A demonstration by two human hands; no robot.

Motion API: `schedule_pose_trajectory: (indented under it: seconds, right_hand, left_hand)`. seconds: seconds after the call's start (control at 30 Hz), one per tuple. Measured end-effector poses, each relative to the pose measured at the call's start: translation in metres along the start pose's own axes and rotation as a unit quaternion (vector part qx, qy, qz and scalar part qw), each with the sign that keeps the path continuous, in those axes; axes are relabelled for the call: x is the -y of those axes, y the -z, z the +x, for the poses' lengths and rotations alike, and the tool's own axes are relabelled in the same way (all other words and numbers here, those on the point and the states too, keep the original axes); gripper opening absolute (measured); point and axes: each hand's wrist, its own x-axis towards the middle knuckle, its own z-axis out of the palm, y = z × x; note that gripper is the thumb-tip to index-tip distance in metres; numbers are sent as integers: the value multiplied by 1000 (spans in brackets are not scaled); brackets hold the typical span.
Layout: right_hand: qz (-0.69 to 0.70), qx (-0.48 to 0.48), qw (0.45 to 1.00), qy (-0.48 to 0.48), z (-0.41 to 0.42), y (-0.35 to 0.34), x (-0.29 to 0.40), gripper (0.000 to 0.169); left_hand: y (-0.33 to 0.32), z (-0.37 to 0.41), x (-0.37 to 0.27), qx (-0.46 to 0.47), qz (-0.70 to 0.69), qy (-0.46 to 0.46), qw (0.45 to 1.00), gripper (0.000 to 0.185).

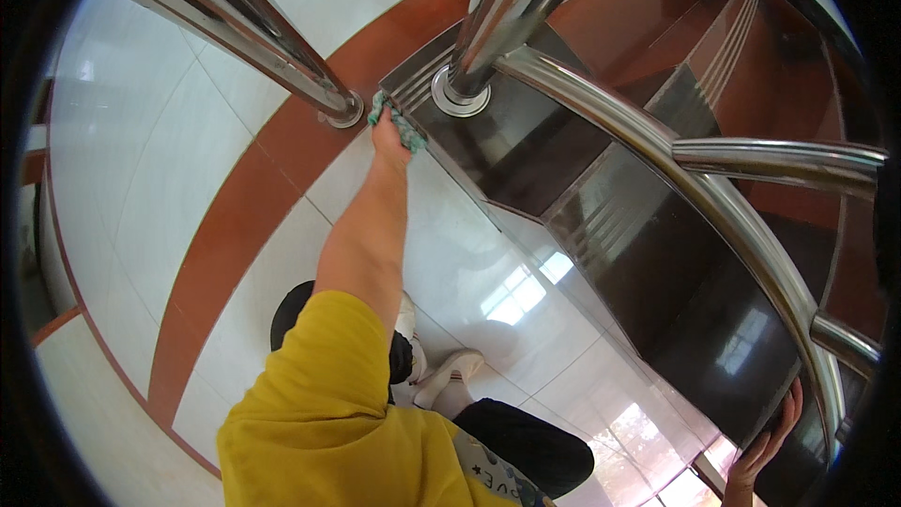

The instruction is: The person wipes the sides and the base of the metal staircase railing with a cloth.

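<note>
My left hand [391, 141] is stretched far forward and presses a crumpled green-and-white cloth [410, 135] to the near side of the lowest stair step [486, 141]. That step is dark polished stone with pale grooved strips near its end. The cloth sits by the step's corner, between two metal posts. At the lower right, my right hand [764, 440] rests against the edge of a higher dark step [732, 352], fingers extended along it. I see nothing held in it, though part of the hand is cut off by the picture's rim.
A shiny metal post [324, 91] stands on the reddish-brown floor band [232, 218]. Another post [493, 28] rises from the lowest step through a round base. A curved metal rail [718, 190] runs along the stairs. My shoe [450, 377] is on the glossy white tile floor [450, 225].
</note>
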Motion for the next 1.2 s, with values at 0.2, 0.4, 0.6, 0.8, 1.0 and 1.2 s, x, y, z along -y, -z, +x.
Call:
schedule_pose_trajectory:
  seconds: [0.2,0.4,0.6,0.8,1.0,1.2]
  right_hand:
    - [-21,-24,999,14,9,-6,3,52]
    - [-31,-17,999,15,5,-5,4,46]
    - [-22,-22,999,40,12,-9,6,46]
    - [-18,-26,999,24,5,-7,5,48]
    - [1,-31,999,45,11,-9,7,46]
    - [11,-40,998,44,10,-9,9,46]
  left_hand:
    - [26,-28,80,-43,-65,-8,997,29]
    - [-31,-106,43,-137,116,-66,982,34]
    - [-35,-32,-41,-59,443,-372,813,34]
    - [-63,-88,-69,0,739,-333,586,37]
    - [-33,-102,-45,11,757,-371,537,38]
    - [-25,-166,-22,125,801,-320,490,44]
